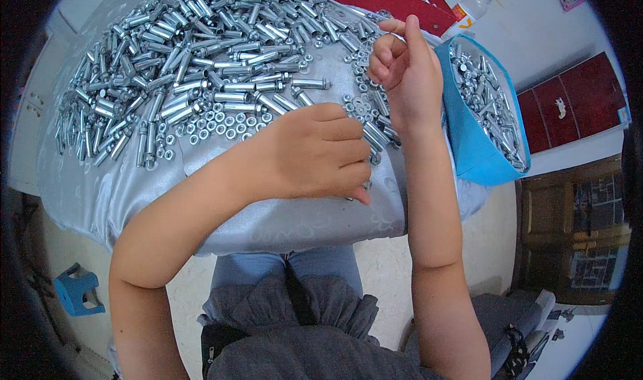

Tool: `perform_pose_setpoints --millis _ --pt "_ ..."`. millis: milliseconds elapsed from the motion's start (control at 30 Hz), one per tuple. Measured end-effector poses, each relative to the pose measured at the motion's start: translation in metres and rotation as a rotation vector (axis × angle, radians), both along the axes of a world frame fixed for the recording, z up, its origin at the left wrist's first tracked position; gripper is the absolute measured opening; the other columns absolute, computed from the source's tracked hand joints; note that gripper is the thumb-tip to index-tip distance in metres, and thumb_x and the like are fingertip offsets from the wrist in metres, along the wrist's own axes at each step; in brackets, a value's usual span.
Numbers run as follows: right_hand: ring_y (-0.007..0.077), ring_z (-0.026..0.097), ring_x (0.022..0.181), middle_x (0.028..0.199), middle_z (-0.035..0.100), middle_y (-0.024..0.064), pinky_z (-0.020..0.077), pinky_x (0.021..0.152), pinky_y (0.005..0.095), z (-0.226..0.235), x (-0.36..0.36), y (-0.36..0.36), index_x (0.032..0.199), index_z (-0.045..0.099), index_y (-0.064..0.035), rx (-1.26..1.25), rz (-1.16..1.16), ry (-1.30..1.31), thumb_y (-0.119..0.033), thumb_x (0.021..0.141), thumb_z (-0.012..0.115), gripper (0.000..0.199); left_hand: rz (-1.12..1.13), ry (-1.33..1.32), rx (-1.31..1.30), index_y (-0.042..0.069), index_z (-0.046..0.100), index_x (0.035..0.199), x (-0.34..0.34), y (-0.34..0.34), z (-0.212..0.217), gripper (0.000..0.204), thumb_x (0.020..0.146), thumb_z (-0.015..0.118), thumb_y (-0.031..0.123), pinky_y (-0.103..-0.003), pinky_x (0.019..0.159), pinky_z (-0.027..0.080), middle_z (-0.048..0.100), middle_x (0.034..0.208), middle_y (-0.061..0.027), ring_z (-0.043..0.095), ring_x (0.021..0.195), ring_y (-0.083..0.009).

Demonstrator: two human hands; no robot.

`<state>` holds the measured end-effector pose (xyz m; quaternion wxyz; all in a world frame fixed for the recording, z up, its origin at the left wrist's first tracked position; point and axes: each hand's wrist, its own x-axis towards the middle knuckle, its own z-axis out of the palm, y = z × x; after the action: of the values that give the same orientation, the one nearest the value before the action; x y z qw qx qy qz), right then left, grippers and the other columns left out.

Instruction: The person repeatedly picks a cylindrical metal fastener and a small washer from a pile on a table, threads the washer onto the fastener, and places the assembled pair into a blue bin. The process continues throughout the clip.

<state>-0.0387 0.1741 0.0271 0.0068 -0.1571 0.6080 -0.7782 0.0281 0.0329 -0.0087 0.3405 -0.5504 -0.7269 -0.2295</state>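
My left hand [318,152] is closed above the near part of the table, back of the hand up. Its fingers curl under and hide what they hold; a small glint of metal shows by the thumb. To the right, my right hand [412,75] is raised, palm partly showing, with fingers loosely bent, thumb apart and nothing visible in it. Beyond my left hand spreads a big heap of silver sleeve anchor bolts [221,51]. Loose hex nuts [221,122] lie along its near edge. Flat washers [362,105] and more bolts lie between my hands.
A blue fabric bin [485,159] full of bolts stands at the table's right edge. Behind it are a red box [395,5] with bolts and a white bottle [472,8]. A silvery cloth [295,226] covers the table. On the floor at left is a blue stool [79,289].
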Motion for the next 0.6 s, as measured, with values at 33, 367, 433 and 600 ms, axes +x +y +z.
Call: perform_pose_setpoints --millis 33,367,433,600 --pt "0.0082 0.036 0.049 0.058 0.037 -0.0014 0.0289 0.047 0.0225 0.0 0.0 0.0 0.094 0.049 -0.0037 -0.031 -0.003 -0.018 -0.039 0.092 0.033 0.039 -0.005 -0.003 -0.036 0.011 0.052 0.068 -0.005 -0.001 -0.003 0.027 0.062 0.07 0.03 -0.03 0.053 0.039 0.046 0.065 -0.0015 0.049 0.062 -0.0176" --pt "0.0097 0.041 0.048 0.059 0.045 0.0031 0.0322 0.043 0.0218 -0.001 -0.008 0.007 0.092 0.048 0.0018 -0.133 -0.034 0.01 -0.04 0.091 0.036 0.043 1.342 0.179 0.254 0.027 0.057 0.11 -0.061 -0.115 0.013 0.03 0.081 0.055 0.034 -0.044 0.087 0.033 0.051 0.114 -0.0119 0.045 0.106 -0.0309" --pt "0.0096 0.04 0.049 0.059 0.044 0.0022 0.0316 0.045 0.0223 0.0 -0.007 0.006 0.091 0.048 0.0005 -0.111 -0.037 0.002 -0.037 0.091 0.037 0.039 1.298 0.076 0.18 0.027 0.059 0.106 -0.064 -0.122 0.0 0.026 0.081 0.055 0.032 -0.043 0.087 0.035 0.053 0.112 -0.0094 0.046 0.104 -0.0301" --pt "0.0094 0.039 0.051 0.059 0.041 -0.0003 0.031 0.048 0.0233 0.002 -0.006 0.008 0.089 0.051 -0.002 -0.056 -0.068 -0.021 -0.029 0.09 0.042 0.028 1.008 -0.415 0.054 0.011 0.063 0.093 -0.057 -0.106 0.002 0.018 0.077 0.058 0.017 -0.035 0.083 0.04 0.06 0.097 -0.0089 0.052 0.093 -0.0283"
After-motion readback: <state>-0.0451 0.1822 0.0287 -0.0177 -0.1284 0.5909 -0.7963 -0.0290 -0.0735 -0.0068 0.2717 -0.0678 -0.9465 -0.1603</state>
